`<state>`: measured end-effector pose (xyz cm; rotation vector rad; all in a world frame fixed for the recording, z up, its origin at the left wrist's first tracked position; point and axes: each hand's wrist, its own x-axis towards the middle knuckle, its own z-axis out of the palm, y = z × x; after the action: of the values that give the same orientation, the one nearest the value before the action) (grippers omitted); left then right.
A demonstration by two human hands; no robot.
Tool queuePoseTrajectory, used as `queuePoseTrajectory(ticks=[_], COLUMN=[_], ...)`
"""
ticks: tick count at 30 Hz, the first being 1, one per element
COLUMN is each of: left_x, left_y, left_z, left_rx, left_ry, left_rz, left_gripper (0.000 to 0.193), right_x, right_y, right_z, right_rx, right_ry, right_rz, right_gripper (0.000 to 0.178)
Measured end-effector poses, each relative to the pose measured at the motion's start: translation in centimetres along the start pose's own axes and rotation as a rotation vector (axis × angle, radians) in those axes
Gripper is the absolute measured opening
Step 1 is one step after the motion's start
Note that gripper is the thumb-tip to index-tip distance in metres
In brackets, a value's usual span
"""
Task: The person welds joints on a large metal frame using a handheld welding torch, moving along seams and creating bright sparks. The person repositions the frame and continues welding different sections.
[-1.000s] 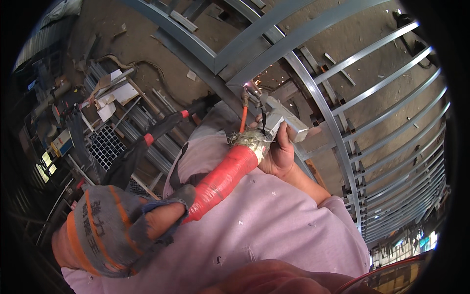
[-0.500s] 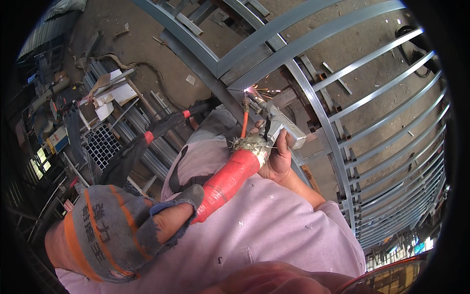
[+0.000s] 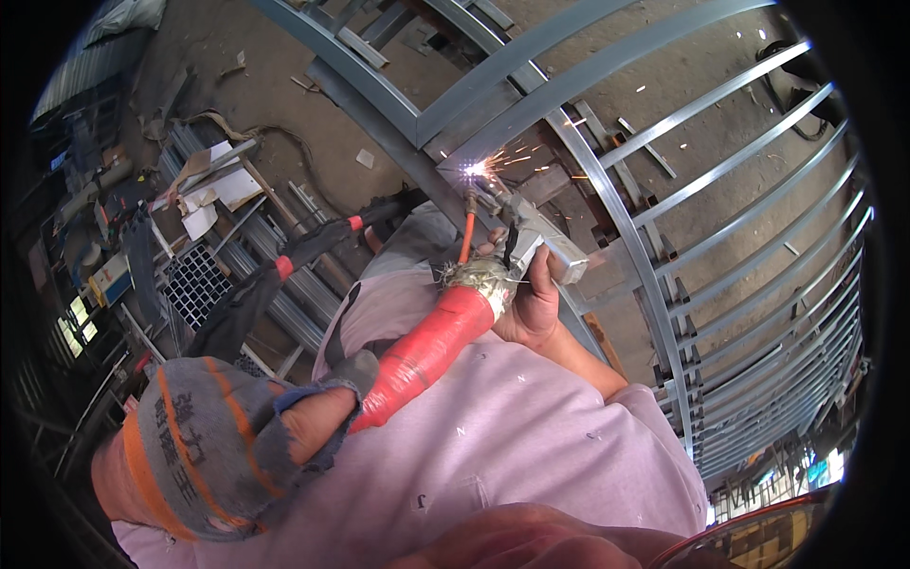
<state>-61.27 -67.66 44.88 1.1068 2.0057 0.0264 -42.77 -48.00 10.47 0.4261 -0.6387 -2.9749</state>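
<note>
My left hand (image 3: 232, 441), in a grey fingerless work glove with orange stripes, is closed round the rear of a welding torch's red-wrapped handle (image 3: 427, 351). My bare right hand (image 3: 533, 308) grips the torch's boxy silver front part (image 3: 538, 248), thumb on its side; its other fingers are largely hidden. A thin orange hose (image 3: 467, 237) runs along the torch to its nozzle. At the tip, a bright welding arc (image 3: 474, 171) throws orange sparks to the right. It burns at the corner of a grey metal frame (image 3: 493, 133); the glare hides the joint.
Curved metal bars (image 3: 720, 175) of the frame fan out on the right. A dark cable (image 3: 318, 237) with red bands passes on the left. Beyond it lie metal tubes (image 3: 294, 313), a mesh grate (image 3: 197, 284) and pale cardboard (image 3: 223, 185). Small offcuts are scattered on the floor.
The arc has grown much brighter, and more sparks fly off it. My hands and the torch have shifted slightly left in the picture, with both grips kept.
</note>
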Motion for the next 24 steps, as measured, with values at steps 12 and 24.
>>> queuePoseTrajectory(ticks=[12,24], left_x=[-2.2,12.5], left_y=[0.0,-6.0], left_z=[1.8,18.4], left_rx=[0.162,-0.364], left_ry=[0.081,0.071], left_rz=[0.039,0.48], left_gripper=[0.072,0.06], right_x=[-1.3,-8.4], right_y=[1.9,-1.3], right_z=[2.4,14.1], right_rx=[-0.194,-1.063], right_ry=[0.009,0.099], right_rz=[-0.002,-0.775], right_gripper=[0.064,0.071])
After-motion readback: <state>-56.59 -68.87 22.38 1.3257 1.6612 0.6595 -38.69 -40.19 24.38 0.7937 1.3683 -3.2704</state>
